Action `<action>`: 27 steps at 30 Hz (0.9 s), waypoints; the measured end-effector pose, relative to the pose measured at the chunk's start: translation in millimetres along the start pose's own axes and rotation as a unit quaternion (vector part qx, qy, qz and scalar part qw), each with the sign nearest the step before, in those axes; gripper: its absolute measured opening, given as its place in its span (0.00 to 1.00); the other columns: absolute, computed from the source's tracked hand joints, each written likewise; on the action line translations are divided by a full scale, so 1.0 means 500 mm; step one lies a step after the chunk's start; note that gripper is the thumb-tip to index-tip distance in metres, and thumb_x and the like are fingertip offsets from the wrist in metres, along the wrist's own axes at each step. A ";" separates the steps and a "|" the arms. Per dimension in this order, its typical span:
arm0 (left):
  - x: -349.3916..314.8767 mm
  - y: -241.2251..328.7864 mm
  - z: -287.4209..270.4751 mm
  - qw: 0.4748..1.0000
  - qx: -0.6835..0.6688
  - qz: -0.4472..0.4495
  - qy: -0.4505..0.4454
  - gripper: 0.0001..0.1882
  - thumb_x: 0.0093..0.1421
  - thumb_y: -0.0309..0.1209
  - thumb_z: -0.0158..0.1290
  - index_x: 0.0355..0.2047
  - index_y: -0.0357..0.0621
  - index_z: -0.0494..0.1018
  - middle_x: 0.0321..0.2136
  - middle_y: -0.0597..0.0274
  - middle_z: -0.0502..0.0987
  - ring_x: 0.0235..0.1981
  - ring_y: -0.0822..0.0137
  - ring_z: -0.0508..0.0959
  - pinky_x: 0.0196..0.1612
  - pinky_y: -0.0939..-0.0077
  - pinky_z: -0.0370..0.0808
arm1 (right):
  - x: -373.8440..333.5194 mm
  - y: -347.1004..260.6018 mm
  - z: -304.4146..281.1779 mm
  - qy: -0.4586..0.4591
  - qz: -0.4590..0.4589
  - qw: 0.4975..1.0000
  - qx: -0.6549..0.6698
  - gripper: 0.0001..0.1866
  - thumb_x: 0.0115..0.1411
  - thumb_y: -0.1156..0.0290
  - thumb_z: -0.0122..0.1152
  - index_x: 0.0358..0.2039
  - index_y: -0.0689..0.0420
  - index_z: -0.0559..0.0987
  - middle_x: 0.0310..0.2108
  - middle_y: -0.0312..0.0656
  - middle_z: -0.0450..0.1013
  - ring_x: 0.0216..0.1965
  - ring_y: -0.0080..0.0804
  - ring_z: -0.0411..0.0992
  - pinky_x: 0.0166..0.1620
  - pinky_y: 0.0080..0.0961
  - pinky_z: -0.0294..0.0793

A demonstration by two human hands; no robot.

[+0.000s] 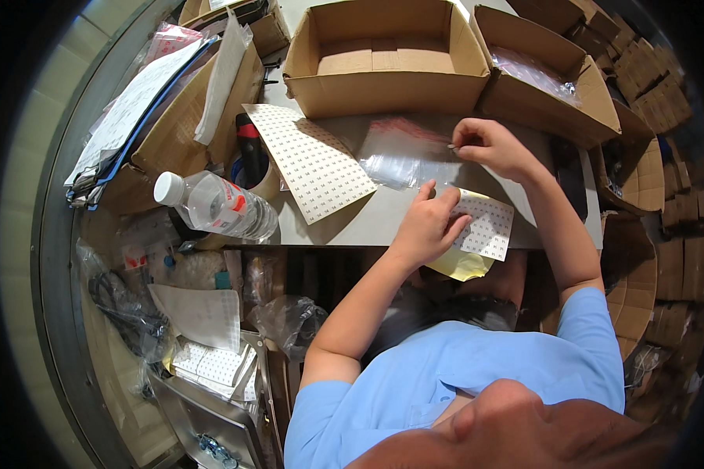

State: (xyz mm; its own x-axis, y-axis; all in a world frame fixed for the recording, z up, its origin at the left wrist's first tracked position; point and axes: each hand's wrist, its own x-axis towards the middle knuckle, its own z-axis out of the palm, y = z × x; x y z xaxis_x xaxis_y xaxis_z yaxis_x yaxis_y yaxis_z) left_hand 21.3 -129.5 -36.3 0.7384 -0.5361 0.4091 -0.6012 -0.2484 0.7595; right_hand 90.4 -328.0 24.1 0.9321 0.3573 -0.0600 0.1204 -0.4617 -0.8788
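Observation:
My left hand (430,225) lies flat, fingers spread, on a small sheet of white stickers (486,227) with a yellow backing at the table's near edge. My right hand (489,147) is pinched at thumb and forefinger on a tiny white sticker, held just over a clear plastic bag (399,156) with a red strip along its top edge. The bag lies flat in the middle of the grey table (383,213).
A larger sticker sheet (313,160) lies left of the bag. An open empty carton (383,59) stands behind; another carton (551,74) with clear bags sits to its right. A plastic water bottle (215,205) lies at the left. Stacked small boxes fill the right side.

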 end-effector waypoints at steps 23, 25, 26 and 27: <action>-0.003 -0.004 -0.001 0.999 -0.017 0.023 -0.026 0.13 0.55 0.30 0.58 0.34 0.39 0.67 0.19 0.50 0.71 0.31 0.43 0.71 0.57 0.55 0.63 | 0.013 0.025 0.083 0.030 -0.018 0.955 -0.294 0.18 0.53 0.80 0.58 0.42 0.59 0.65 0.32 0.52 0.75 0.37 0.53 0.74 0.39 0.41 0.71; 0.000 0.001 -0.006 0.999 -0.012 0.021 -0.032 0.13 0.55 0.30 0.58 0.34 0.39 0.67 0.19 0.49 0.71 0.34 0.41 0.71 0.55 0.55 0.65 | 0.004 0.026 0.068 0.080 0.009 0.952 -0.296 0.20 0.50 0.80 0.62 0.42 0.58 0.65 0.30 0.51 0.74 0.35 0.51 0.74 0.37 0.41 0.71; 0.001 0.003 -0.010 0.999 -0.006 0.007 -0.052 0.13 0.55 0.30 0.58 0.34 0.39 0.66 0.19 0.49 0.72 0.36 0.40 0.70 0.53 0.55 0.66 | -0.005 0.001 0.053 0.075 0.026 0.962 -0.262 0.23 0.47 0.78 0.67 0.41 0.59 0.65 0.27 0.48 0.73 0.32 0.48 0.73 0.36 0.39 0.70; 0.001 0.004 -0.013 0.997 0.000 -0.007 -0.072 0.13 0.55 0.31 0.58 0.34 0.39 0.66 0.20 0.48 0.73 0.38 0.38 0.70 0.52 0.55 0.67 | -0.009 -0.003 0.045 0.081 0.047 0.965 -0.244 0.25 0.45 0.77 0.69 0.40 0.59 0.64 0.24 0.46 0.70 0.29 0.44 0.71 0.34 0.36 0.69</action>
State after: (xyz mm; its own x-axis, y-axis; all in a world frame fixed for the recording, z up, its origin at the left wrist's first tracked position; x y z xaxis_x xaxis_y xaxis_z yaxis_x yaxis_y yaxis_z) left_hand 22.6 -125.2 -31.5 0.6956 -0.6426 0.3214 -0.5904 -0.2562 0.7654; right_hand 78.2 -310.6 15.2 0.9832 0.1816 -0.0181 0.1429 -0.8277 -0.5426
